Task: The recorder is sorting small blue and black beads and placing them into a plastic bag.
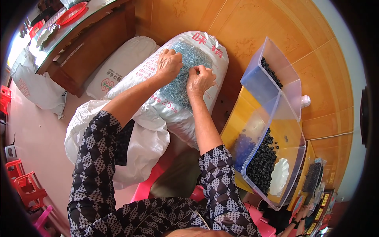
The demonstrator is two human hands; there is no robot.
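Note:
A clear plastic bag of pale blue, glassy beads [173, 93] lies on top of a full white sack with red print [219, 65]. My left hand [169, 64] is at the bag's upper left part, its fingers curled closed on the plastic. To its right, my right hand [200, 81] pinches the bag near its right side, thumb and fingers pressed together. The fingertips of both hands are partly hidden, so the exact grip on the plastic does not show. An open, crumpled white sack [144, 158] with something dark inside is beneath my left forearm.
To the right stand a clear plastic bin [294, 158] with black beads [262, 168] and a white scalloped dish [279, 177], and another bin [286, 65] behind it. Another white sack [122, 63] leans by the wooden counter [92, 47]. Another person's hands [302, 215] show at lower right.

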